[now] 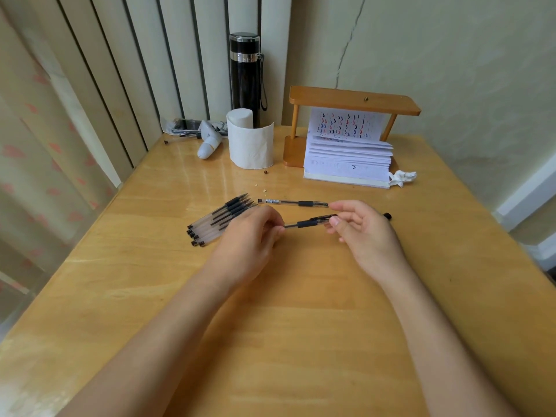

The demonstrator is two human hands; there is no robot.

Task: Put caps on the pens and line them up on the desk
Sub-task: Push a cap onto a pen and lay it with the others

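A glossy light-wood desk (270, 311) fills a corner. Behind it on the left stand pale vertical panels (150, 55) with dark gaps, beside a sheer curtain (36, 145) printed with pink shapes. The cream wall (451, 55) on the right shows a long crack (349, 40) in soft daylight

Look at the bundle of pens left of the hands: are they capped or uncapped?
Uncapped. The pens in the bundle show bare dark tips pointing away toward the far right, and no caps cover them.

Left hand (252, 233) and right hand (361, 227) on one pen (304, 223) above the desk (285, 326), uncapped pens (222, 219) alongside.
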